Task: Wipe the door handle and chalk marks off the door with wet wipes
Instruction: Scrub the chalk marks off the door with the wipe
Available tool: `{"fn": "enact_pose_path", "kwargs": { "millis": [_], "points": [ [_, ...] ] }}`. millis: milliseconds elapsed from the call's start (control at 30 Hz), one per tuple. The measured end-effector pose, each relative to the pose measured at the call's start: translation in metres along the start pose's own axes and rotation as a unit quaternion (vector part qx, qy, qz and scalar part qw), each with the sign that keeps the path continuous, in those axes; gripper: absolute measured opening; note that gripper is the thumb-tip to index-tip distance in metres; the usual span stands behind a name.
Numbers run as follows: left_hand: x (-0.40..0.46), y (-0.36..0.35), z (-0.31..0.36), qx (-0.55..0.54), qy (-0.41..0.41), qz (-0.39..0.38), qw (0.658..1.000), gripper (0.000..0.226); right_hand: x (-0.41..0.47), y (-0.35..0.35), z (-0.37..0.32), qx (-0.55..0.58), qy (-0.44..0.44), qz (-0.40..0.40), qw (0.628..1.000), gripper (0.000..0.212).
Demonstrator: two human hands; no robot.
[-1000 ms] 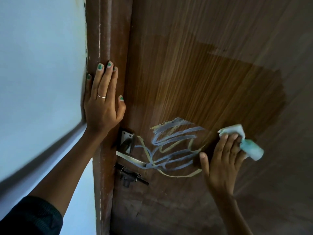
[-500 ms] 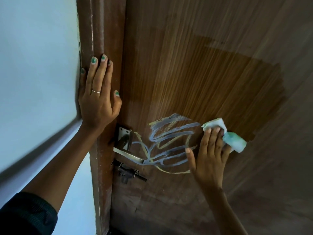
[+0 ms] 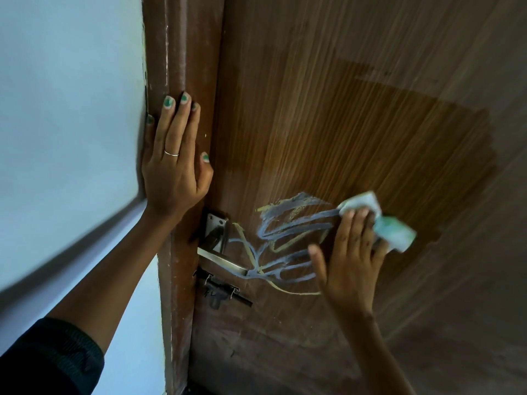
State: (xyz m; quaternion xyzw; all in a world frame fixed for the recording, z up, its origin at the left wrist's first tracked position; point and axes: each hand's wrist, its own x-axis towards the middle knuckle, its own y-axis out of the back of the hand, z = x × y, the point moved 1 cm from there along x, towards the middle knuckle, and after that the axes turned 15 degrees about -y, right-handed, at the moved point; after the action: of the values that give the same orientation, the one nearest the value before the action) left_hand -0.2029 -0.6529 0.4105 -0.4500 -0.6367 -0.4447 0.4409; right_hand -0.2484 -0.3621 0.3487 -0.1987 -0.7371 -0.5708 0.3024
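Note:
A brown wooden door (image 3: 370,109) fills the right of the view, with a darker wet patch across its middle. Blue and yellow chalk marks (image 3: 285,240) scrawl across the door beside the metal lever handle (image 3: 221,259). My right hand (image 3: 350,260) presses a folded pale green wet wipe (image 3: 382,220) flat against the door at the right end of the scribble, fingers straight over it. My left hand (image 3: 174,163) rests flat on the door frame (image 3: 182,52), fingers straight, a ring on one finger.
A dark sliding bolt (image 3: 221,292) sits just below the handle. A pale blue wall (image 3: 71,109) lies left of the frame. The lower door looks dull and scuffed.
My right hand has slid the wipe leftward from the wet patch's edge onto the right end of the chalk scribble. The left hand stays on the frame.

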Motion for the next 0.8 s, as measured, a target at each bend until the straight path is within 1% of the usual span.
{"fn": "enact_pose_path", "kwargs": {
  "millis": [100, 133, 167, 233, 267, 333, 400, 467, 567, 600, 633, 667, 733, 800],
  "points": [
    [0.001, 0.002, 0.000, -0.001, -0.004, -0.001, 1.000, 0.056, -0.051, -0.032, 0.009, -0.015, 0.054, -0.108, 0.993, 0.076],
    [0.002, 0.002, 0.001, -0.003, -0.004, -0.001, 1.000, 0.056, -0.058, -0.036, 0.011, -0.016, 0.068, -0.122, 0.990, 0.074],
    [0.001, 0.003, 0.001, -0.004, -0.003, -0.001, 1.000, 0.057, -0.055, -0.036, 0.011, -0.011, 0.078, -0.112, 0.991, 0.073],
    [0.001, 0.003, 0.001, 0.000, -0.001, -0.001, 1.000, 0.057, -0.033, -0.024, 0.003, 0.002, 0.083, -0.043, 0.996, 0.073],
    [0.001, 0.003, 0.000, 0.002, -0.002, -0.002, 1.000, 0.057, -0.017, -0.013, -0.002, 0.009, 0.072, -0.004, 0.997, 0.074],
    [0.001, 0.002, 0.000, 0.004, -0.002, -0.006, 1.000, 0.057, 0.012, 0.008, -0.012, 0.007, 0.030, 0.048, 0.998, 0.075],
    [0.001, 0.002, 0.000, 0.006, 0.001, -0.006, 1.000, 0.058, 0.020, 0.013, -0.016, -0.002, 0.000, 0.057, 0.998, 0.078],
    [0.002, 0.003, 0.001, 0.010, 0.002, -0.006, 1.000, 0.057, 0.001, -0.003, -0.014, -0.005, 0.016, 0.005, 1.000, 0.081],
    [0.003, 0.004, 0.001, 0.008, 0.001, -0.004, 1.000, 0.057, -0.044, -0.033, -0.004, -0.032, 0.082, -0.100, 0.991, 0.079],
    [0.003, 0.004, 0.001, 0.007, 0.001, -0.004, 1.000, 0.057, -0.048, -0.036, -0.001, -0.030, 0.096, -0.112, 0.989, 0.077],
    [0.003, 0.004, 0.000, 0.009, 0.001, -0.005, 1.000, 0.057, -0.044, -0.034, -0.002, -0.022, 0.102, -0.104, 0.989, 0.076],
    [0.003, 0.004, 0.000, 0.012, 0.001, -0.006, 1.000, 0.057, -0.034, -0.029, -0.005, -0.014, 0.097, -0.074, 0.992, 0.076],
    [0.003, 0.003, 0.000, 0.013, 0.001, -0.008, 1.000, 0.057, -0.004, -0.007, -0.013, -0.005, 0.059, 0.011, 0.998, 0.077],
    [0.002, 0.003, 0.000, 0.013, 0.002, -0.010, 1.000, 0.057, 0.021, 0.012, -0.019, -0.008, 0.011, 0.059, 0.998, 0.077]
  ]
}}
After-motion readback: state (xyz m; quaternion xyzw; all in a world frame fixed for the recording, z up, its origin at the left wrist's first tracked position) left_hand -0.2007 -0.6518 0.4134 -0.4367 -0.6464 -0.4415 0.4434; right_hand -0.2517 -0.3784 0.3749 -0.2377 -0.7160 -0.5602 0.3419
